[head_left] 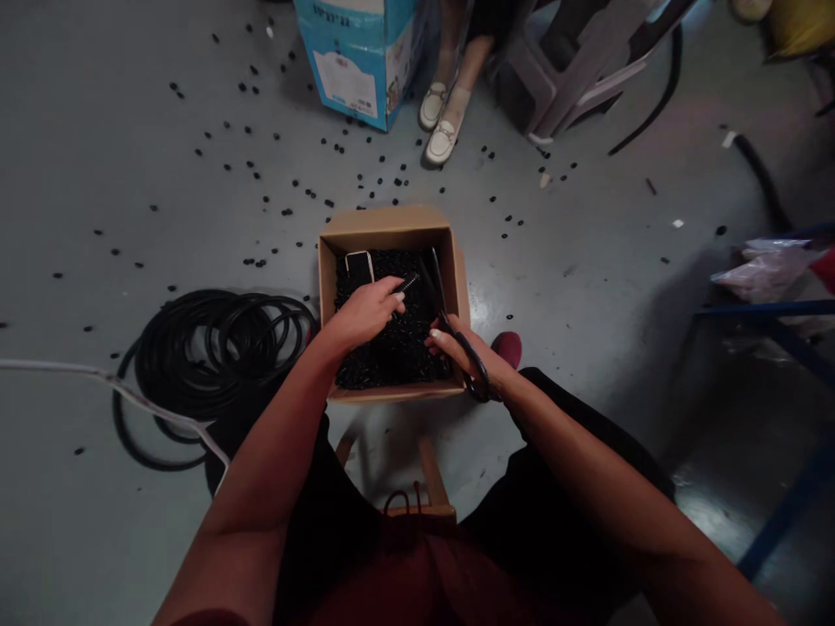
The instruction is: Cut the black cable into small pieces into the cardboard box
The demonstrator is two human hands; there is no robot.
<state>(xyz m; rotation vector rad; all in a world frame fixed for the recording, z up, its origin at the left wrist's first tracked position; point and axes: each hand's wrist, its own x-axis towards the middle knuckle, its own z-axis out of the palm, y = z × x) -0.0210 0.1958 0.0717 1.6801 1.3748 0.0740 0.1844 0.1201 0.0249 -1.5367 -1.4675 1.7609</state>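
Note:
A brown cardboard box [391, 228] sits on the floor between my knees, filled with small black cut pieces [397, 348]. My left hand [365, 311] hovers over the box, pinching a short length of black tube [408, 283] that points right. My right hand [466, 352] is wrapped round the handles of black scissors [436, 283], whose blades reach up toward the tube's end. A phone [359, 264] lies in the box's far left corner.
A coil of black tubing [215, 343] lies on the floor to the left, with a white cord [130, 396] across it. Several black pieces are scattered over the grey floor. Farther off are a blue carton [362, 61], another person's feet [440, 122], and a blue-framed stand [783, 313] at right.

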